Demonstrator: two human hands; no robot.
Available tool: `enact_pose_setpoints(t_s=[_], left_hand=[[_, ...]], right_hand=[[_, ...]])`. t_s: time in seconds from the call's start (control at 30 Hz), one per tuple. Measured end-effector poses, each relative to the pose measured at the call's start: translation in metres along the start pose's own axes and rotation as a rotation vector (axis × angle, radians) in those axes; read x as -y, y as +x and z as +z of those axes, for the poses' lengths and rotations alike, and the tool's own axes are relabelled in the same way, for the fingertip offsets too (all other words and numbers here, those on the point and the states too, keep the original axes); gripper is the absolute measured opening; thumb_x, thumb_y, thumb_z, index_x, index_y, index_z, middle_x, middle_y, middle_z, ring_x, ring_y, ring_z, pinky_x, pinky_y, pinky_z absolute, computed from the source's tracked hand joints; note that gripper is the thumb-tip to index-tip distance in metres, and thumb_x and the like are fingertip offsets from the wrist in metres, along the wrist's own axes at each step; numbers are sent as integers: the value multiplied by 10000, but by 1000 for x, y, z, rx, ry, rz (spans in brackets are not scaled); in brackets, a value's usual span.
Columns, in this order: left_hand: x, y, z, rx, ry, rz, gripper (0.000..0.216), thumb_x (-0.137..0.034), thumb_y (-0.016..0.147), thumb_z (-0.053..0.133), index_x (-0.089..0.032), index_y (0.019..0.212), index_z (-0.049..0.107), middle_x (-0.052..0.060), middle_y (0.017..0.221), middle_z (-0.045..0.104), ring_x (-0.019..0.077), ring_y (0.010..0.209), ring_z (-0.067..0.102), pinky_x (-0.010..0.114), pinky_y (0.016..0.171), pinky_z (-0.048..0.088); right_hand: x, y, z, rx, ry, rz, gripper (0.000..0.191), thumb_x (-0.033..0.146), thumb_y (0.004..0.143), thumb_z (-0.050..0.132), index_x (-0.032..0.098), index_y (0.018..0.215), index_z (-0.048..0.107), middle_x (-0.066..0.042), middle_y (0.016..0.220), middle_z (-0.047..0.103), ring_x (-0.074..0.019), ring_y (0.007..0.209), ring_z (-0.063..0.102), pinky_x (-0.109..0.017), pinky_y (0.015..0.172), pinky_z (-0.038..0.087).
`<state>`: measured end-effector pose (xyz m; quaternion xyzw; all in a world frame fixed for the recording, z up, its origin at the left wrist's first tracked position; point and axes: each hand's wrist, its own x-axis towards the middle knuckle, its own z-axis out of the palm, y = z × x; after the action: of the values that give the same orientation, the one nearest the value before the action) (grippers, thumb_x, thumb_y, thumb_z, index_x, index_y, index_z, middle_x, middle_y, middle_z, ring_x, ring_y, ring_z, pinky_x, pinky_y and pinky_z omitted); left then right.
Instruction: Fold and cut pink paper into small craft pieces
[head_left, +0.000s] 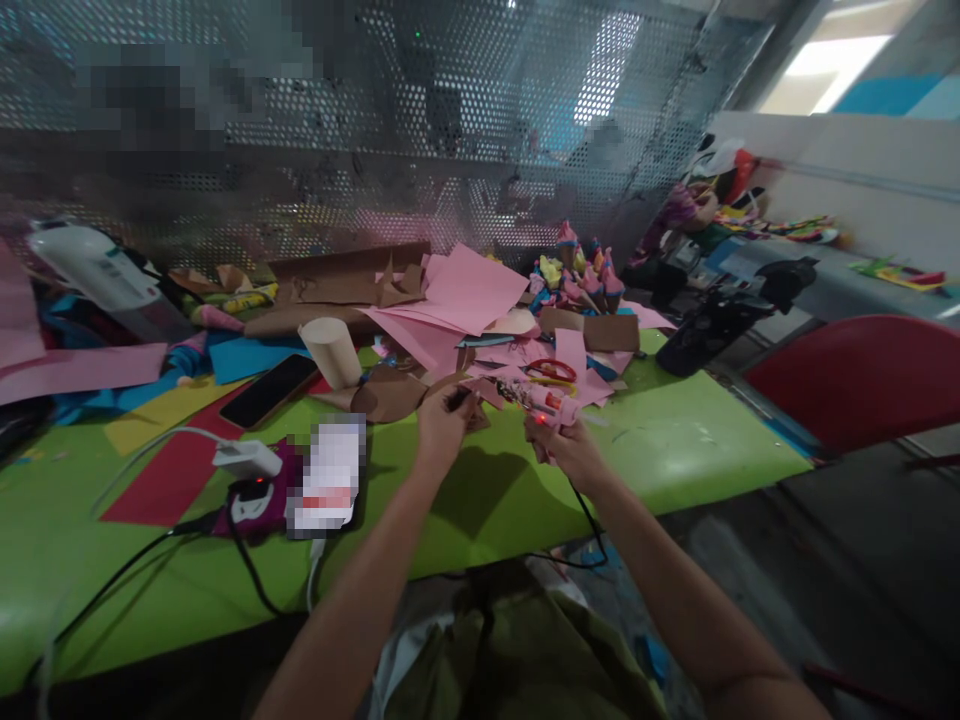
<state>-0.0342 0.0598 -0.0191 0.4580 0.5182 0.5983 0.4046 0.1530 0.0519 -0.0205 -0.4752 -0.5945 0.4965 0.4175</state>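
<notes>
While my right hand (566, 448) closes round the pink glue gun (553, 404), its fingers (538, 440) curled in a full grasp, the tool's tip (501, 386) points toward my left hand (444, 425) over the green table (690, 430). A red light (541, 419) glows on the gun's body, a clear stick (596, 418) projects from its rear, and a black cord (592, 520) hangs below my right hand. My left fingers (466, 408) are bent close together beside brown paper (390, 392); they are too blurred for me to tell whether they grip a piece. Just beyond the gun lie red scissor handles (551, 362), and behind these, pink sheets (480, 290) overlap in a loose heap. A cluster of small pink-topped craft pieces (589, 280) stands to the right of the sheets; farther right, a black bottle (690, 325) leans in view. To the left of my left hand are a cardboard tube (332, 355), a dark phone (270, 391) resting partly over a red sheet (169, 480), and a purple power block (274, 500) carrying a white charger (247, 458), beside a second phone (326, 480)
</notes>
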Motion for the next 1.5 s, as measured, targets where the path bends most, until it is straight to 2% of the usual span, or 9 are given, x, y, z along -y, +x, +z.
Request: enact_pose_setpoints(t_s=[0.47, 0.77, 1.07, 1.5], left_hand=[[4, 0, -1, -13, -29, -19, 211, -365, 709, 693, -156, 741, 690, 19, 687, 662, 138, 615, 578, 260, 607, 496], [1, 1, 1, -22, -32, -28, 209, -366, 698, 693, -162, 667, 663, 8, 611, 637, 140, 590, 576, 253, 577, 487], [2, 0, 0, -6, -38, -13, 206, -359, 697, 698, -157, 738, 696, 15, 680, 656, 135, 617, 571, 245, 592, 484], [5, 3, 1, -48, 3, -4, 217, -389, 692, 703, -174, 691, 674, 1, 656, 648, 140, 606, 568, 257, 608, 475]], right_hand=[[-4, 0, -2, 3, 0, -22, 491, 654, 723, 664, 199, 628, 503, 39, 461, 488, -88, 398, 418, -224, 387, 292], [4, -1, -1, -23, 10, -17, 522, 693, 682, 667, 202, 606, 506, 36, 446, 488, -91, 382, 418, -224, 374, 297], [1, -2, 3, 14, 0, -8, 512, 680, 703, 660, 197, 617, 512, 32, 461, 490, -90, 401, 426, -220, 380, 295], [8, -3, -3, -58, -1, 2, 539, 708, 655, 665, 200, 572, 502, 32, 412, 474, -87, 363, 413, -214, 360, 281]])
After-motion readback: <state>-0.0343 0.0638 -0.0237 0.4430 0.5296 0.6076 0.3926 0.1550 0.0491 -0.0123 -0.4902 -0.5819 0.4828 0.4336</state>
